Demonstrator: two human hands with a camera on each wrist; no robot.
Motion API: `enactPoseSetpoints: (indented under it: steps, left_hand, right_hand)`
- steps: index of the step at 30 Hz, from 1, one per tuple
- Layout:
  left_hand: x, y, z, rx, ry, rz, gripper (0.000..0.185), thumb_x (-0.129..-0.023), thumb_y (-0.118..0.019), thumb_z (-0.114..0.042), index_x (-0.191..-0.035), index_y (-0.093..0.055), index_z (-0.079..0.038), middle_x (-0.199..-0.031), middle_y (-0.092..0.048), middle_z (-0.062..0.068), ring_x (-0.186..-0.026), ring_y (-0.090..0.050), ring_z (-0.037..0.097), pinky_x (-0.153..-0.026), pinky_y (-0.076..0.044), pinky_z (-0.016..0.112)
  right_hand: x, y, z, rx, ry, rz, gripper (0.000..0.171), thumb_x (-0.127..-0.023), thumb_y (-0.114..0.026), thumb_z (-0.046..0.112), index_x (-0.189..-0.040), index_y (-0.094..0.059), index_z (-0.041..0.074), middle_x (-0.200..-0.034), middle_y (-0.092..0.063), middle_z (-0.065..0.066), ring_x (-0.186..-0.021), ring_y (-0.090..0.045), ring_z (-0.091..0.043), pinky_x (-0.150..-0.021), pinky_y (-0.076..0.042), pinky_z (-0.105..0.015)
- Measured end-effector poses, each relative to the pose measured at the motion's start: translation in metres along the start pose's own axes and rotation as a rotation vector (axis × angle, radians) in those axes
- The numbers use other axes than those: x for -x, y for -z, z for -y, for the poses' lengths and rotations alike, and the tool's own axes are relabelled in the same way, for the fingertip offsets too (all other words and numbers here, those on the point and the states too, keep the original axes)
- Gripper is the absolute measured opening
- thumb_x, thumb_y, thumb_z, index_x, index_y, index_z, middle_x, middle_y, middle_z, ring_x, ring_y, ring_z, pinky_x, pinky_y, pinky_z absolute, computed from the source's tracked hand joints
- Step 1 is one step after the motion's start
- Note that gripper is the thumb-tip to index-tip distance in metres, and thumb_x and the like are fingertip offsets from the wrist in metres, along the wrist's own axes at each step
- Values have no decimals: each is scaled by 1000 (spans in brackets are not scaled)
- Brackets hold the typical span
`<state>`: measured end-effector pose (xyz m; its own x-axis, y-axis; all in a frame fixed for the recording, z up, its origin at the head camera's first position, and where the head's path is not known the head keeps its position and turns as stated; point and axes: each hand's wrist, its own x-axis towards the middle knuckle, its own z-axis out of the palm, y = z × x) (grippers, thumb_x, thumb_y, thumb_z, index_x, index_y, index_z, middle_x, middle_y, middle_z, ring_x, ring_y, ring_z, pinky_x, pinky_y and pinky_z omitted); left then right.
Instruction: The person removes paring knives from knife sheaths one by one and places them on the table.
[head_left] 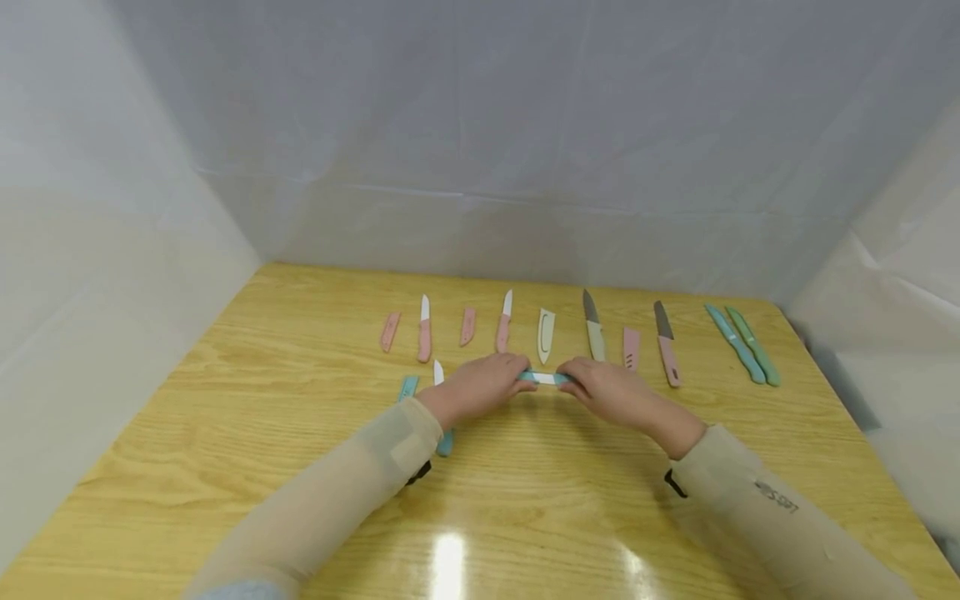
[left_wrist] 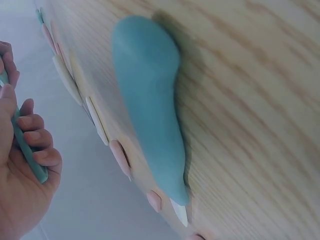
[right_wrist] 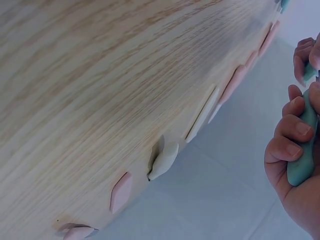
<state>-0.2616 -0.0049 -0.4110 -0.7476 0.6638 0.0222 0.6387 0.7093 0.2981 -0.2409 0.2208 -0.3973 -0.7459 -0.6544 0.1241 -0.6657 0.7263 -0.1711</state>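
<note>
My left hand (head_left: 480,385) grips a teal knife sheath (left_wrist: 31,157) above the middle of the table. Opposite it, my right hand (head_left: 618,396) holds a knife by its rounded teal handle (right_wrist: 301,162). Between the two hands a stretch of white blade (head_left: 544,378) shows, its tip end at the sheath; how deep it sits inside is hidden. Below my left wrist lies another teal-handled knife (left_wrist: 147,105) with a white blade, partly covered by the arm in the head view. Beside it is a separate teal sheath (head_left: 408,387).
Along the back lie pink knives (head_left: 425,340) with pink sheaths (head_left: 390,332), a cream sheath (head_left: 546,336), a cream-handled knife (head_left: 595,337), a mauve sheath (head_left: 631,346) and a mauve-handled knife (head_left: 667,358). Far right, a blue knife (head_left: 737,344) and a green knife (head_left: 755,346) lie side by side.
</note>
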Motion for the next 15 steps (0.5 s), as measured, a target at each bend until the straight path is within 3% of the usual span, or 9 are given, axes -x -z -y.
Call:
enactPoseSetpoints:
  steps: [15]
  left_hand:
    - [1, 1, 0, 5, 8, 10, 26, -103, -43, -37, -97, -53, -14, -79, -51, -4, -70, -46, 9, -65, -42, 23]
  right_hand:
    - [4, -2, -4, -13, -8, -5, 24, -99, -56, 19, -115, -62, 3, -105, -66, -9, -87, -66, -20, -75, -53, -32]
